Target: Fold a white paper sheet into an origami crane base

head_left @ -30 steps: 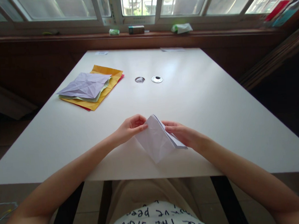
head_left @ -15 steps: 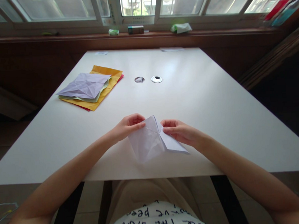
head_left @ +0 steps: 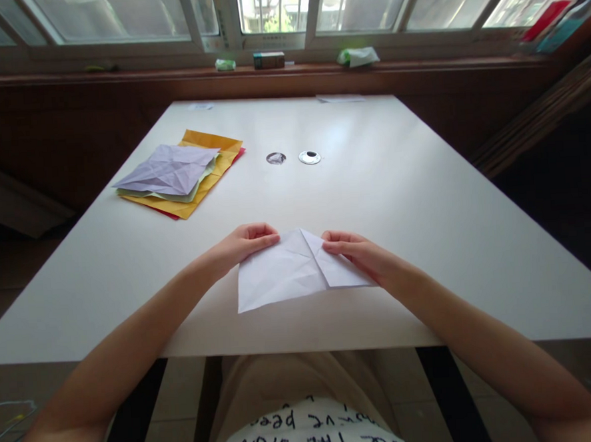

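A folded white paper [head_left: 288, 271] lies nearly flat on the white table [head_left: 399, 194], close to the near edge. My left hand [head_left: 241, 245] pinches its upper left edge with curled fingers. My right hand [head_left: 357, 254] holds the right flap, fingers closed along the fold. Both hands touch the sheet from opposite sides.
A stack of coloured papers [head_left: 180, 171], pale purple on top of yellow and red, sits at the left of the table. Two round cable holes [head_left: 293, 158] lie in the middle. Small boxes and bags rest on the window sill [head_left: 290, 60]. Dark floor surrounds the table.
The white paper was held up and partly closed; it has been opened out and lowered flat onto the table. My left hand moved slightly left with its flap.
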Motion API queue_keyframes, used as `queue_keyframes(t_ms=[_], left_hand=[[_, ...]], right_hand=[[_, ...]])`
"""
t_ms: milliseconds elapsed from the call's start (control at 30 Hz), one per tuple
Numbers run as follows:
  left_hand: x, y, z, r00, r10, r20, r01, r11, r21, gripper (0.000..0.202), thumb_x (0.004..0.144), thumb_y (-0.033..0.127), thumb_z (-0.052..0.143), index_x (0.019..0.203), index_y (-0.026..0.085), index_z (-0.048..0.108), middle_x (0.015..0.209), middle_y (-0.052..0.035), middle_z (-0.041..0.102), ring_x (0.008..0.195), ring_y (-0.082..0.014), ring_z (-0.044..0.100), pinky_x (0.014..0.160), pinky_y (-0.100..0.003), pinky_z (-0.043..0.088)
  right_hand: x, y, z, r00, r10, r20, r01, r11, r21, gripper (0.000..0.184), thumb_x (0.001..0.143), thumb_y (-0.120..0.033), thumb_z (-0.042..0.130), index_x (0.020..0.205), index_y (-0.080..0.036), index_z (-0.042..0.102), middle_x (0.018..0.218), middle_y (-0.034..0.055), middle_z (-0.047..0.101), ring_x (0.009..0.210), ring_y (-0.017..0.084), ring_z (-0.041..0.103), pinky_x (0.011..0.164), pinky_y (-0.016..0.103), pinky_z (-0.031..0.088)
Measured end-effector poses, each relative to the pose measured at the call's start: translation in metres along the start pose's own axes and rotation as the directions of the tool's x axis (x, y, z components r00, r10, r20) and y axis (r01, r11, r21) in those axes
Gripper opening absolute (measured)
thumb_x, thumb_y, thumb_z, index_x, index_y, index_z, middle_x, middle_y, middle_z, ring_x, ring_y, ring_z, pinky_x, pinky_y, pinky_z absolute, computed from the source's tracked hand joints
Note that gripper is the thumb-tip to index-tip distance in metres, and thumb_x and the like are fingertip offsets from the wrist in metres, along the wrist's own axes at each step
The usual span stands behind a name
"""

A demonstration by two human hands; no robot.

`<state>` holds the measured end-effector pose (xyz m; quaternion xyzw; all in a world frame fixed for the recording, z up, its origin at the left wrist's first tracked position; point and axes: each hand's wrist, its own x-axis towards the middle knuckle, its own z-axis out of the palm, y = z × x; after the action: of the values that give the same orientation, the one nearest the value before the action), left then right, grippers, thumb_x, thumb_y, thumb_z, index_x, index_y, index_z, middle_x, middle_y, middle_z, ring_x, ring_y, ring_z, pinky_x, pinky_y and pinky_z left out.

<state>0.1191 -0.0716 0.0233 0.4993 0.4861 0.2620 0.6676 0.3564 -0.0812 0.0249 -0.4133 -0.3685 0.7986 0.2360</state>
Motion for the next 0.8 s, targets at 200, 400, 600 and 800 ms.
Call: queue_keyframes(t_ms=[200, 400, 600, 800], left_hand=[[0.003, -0.004, -0.005, 0.999, -0.036, -0.018, 0.034, 0.995, -0.099, 0.029, 0.065, 0.039, 0.068, 0.078, 0.015, 0.059, 0.065, 0.0019, 0.056, 0.054, -0.0061, 0.050, 0.048, -0.015, 0.037], [0.004, -0.001, -0.003, 0.999, -0.034, -0.040, 0.023, 0.971, -0.238, 0.030, 0.067, 0.033, 0.067, 0.091, 0.017, 0.061, 0.076, -0.0007, 0.062, 0.063, -0.0089, 0.056, 0.054, -0.017, 0.042], [0.006, -0.002, -0.006, 0.988, 0.147, -0.042, -0.151, 0.890, -0.429, 0.043, 0.078, 0.052, 0.046, 0.097, 0.017, 0.063, 0.086, -0.0046, 0.065, 0.079, -0.0149, 0.061, 0.068, -0.022, 0.047], [0.008, -0.006, -0.006, 0.958, 0.283, 0.037, -0.231, 0.845, -0.482, 0.051, 0.076, 0.057, 0.047, 0.108, 0.019, 0.057, 0.115, -0.0076, 0.058, 0.104, -0.0216, 0.055, 0.082, -0.027, 0.045]], right_hand=[[-0.001, 0.001, 0.001, 0.999, 0.047, -0.022, -0.048, 0.998, -0.033, 0.024, 0.068, -0.034, 0.067, 0.075, -0.018, 0.050, 0.057, -0.0057, 0.051, 0.047, 0.007, 0.050, 0.041, 0.016, 0.034], [0.005, 0.001, -0.005, 0.998, 0.031, -0.050, -0.031, 1.000, -0.001, 0.014, 0.072, -0.030, 0.061, 0.077, -0.018, 0.057, 0.060, -0.0030, 0.057, 0.048, 0.008, 0.051, 0.042, 0.018, 0.039], [0.015, 0.004, -0.010, 0.995, -0.019, -0.093, 0.026, 0.997, 0.071, 0.005, 0.071, -0.019, 0.059, 0.067, -0.018, 0.061, 0.053, -0.0037, 0.053, 0.041, 0.005, 0.043, 0.035, 0.015, 0.035], [0.014, 0.003, -0.007, 0.995, 0.057, -0.081, -0.045, 0.988, 0.147, 0.002, 0.070, -0.015, 0.061, 0.071, -0.017, 0.061, 0.059, -0.0026, 0.056, 0.045, 0.002, 0.048, 0.040, 0.009, 0.041]])
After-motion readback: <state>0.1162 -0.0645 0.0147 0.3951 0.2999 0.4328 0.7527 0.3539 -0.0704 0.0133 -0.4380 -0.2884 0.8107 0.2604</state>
